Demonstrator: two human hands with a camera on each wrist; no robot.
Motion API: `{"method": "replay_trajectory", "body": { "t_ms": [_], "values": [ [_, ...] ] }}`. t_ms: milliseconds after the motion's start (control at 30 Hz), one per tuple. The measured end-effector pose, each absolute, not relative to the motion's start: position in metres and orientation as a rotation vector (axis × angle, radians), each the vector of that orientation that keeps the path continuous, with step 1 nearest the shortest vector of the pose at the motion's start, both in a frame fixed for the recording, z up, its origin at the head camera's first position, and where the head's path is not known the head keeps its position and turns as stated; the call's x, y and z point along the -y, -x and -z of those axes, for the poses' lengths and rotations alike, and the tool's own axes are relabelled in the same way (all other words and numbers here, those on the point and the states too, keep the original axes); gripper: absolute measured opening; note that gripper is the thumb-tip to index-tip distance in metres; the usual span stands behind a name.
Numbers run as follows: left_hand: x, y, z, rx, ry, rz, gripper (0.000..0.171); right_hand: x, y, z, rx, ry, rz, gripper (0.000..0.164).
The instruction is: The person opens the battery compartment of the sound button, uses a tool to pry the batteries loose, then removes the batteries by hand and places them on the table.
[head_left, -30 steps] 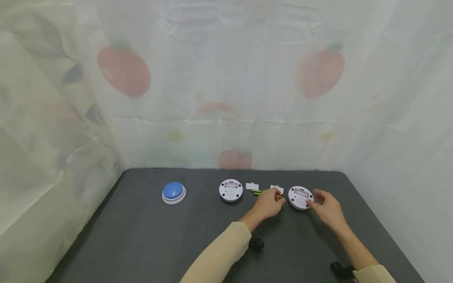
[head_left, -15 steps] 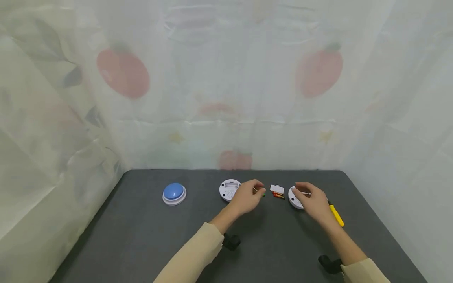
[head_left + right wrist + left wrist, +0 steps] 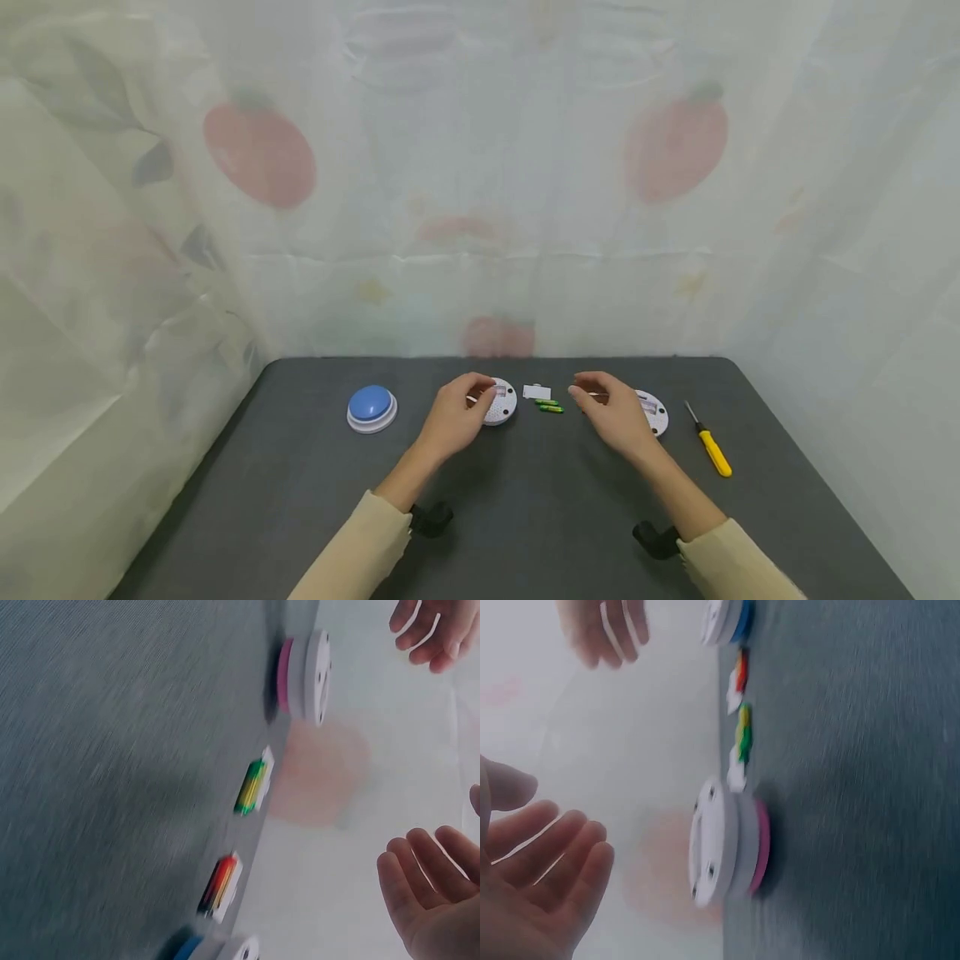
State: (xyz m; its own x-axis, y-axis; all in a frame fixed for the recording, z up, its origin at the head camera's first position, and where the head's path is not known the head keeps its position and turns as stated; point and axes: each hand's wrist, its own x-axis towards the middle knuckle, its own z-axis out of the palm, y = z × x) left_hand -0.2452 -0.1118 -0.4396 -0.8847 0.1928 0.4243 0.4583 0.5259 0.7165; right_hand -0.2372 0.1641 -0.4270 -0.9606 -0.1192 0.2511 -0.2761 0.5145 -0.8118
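Left hand [image 3: 454, 415] and right hand [image 3: 617, 414] are held empty and relaxed on either side of the green batteries [image 3: 552, 409], which could be rolled away if brushed.

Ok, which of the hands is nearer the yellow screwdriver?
Right. The right hand hovers to the left of the yellow screwdriver, not touching it; the left hand is much farther left.

A curtained work booth: pale curtains [image 3: 480, 167] printed with red fruit [image 3: 258, 154] and yellow stars [image 3: 372, 291] hang behind and along both sides of a dark table [image 3: 300, 500]; home or lab, I cannot tell.
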Motion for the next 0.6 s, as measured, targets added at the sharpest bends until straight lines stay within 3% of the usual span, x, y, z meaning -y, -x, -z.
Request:
{"method": "replay_trajectory", "body": {
  "t_ms": [600],
  "values": [
    [0.224, 0.227, 0.454, 2.451, 0.202, 1.380, 0.026, -0.089, 0.246, 0.433, 2.539, -0.543, -1.545, 0.035]
  ]
}}
